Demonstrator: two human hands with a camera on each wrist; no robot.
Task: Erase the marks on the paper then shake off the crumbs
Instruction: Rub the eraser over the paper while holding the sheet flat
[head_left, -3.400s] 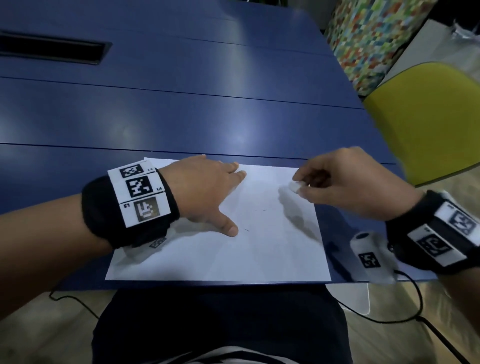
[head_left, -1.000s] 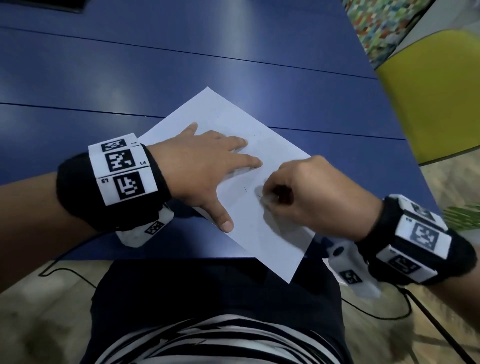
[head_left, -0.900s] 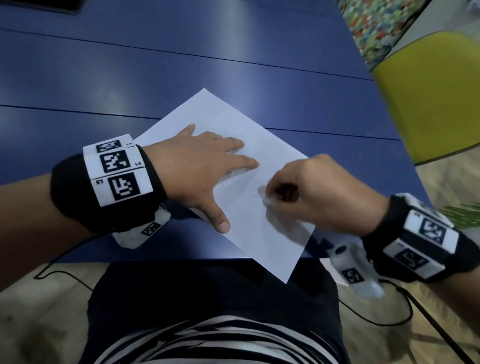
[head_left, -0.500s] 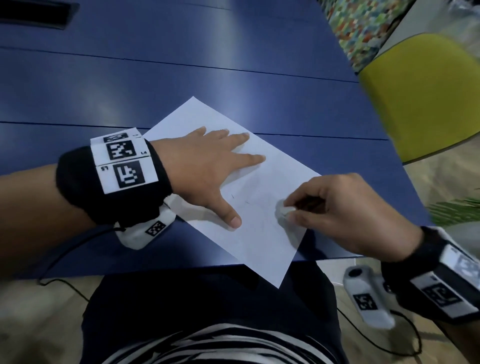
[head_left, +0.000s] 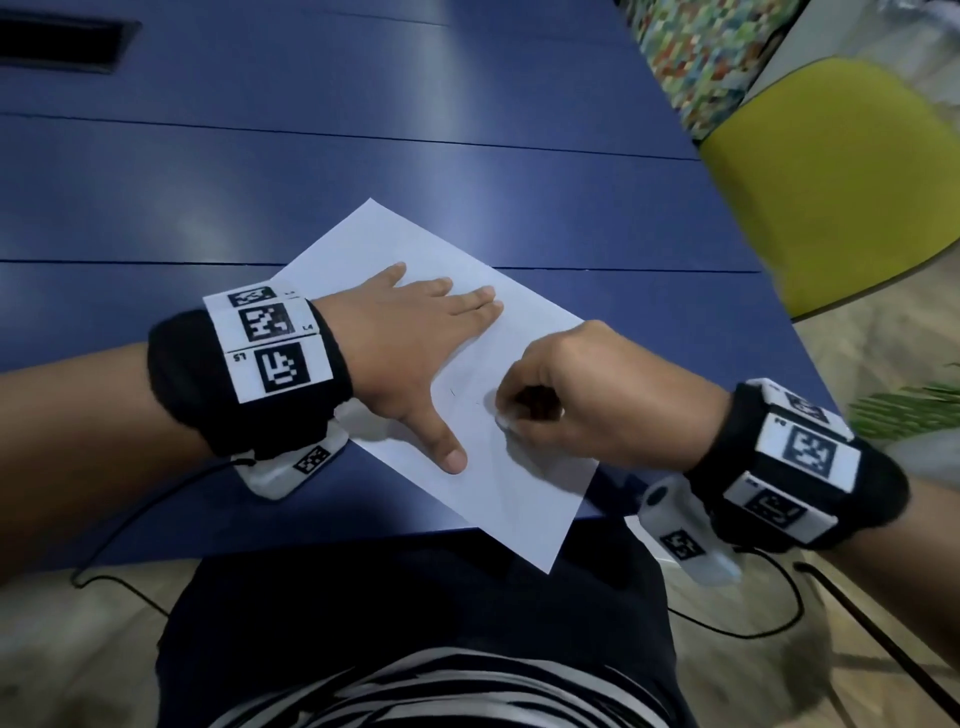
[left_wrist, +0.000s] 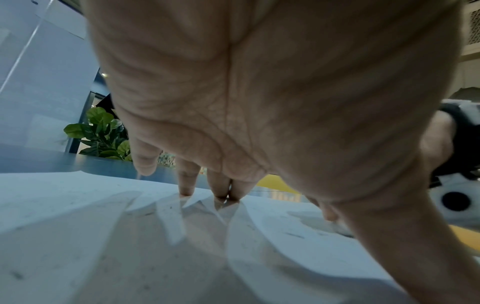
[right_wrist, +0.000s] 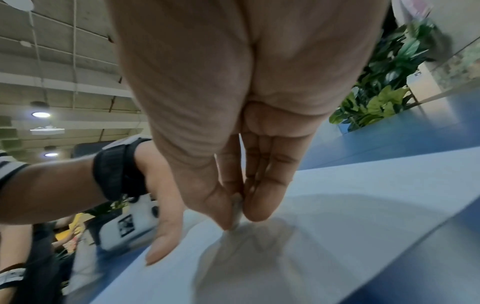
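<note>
A white sheet of paper (head_left: 395, 244) lies turned at an angle on the blue table (head_left: 363, 171), one corner hanging over the near edge. My left hand (head_left: 410, 338) lies flat on it with fingers spread, pressing it down; the left wrist view shows the fingertips (left_wrist: 185, 190) on the paper (left_wrist: 64, 205). My right hand (head_left: 571, 400) pinches a small white eraser (head_left: 503, 422) between thumb and fingers and holds it against the paper (right_wrist: 363, 195) just right of the left thumb. The eraser (right_wrist: 237, 207) is mostly hidden by the fingers. Faint short pencil marks (head_left: 453, 392) lie beside it.
A yellow chair (head_left: 841, 182) stands close at the table's right end. A dark slot (head_left: 62, 44) is set in the table at the far left. Cables (head_left: 130, 525) hang below the near edge. Leafy plants (right_wrist: 384, 82) stand beyond the table.
The paper was turned from square to diagonal. Over the last second my right hand rubbed the eraser back and forth, out to the right and now back toward the left thumb. The left hand stayed pressing.
</note>
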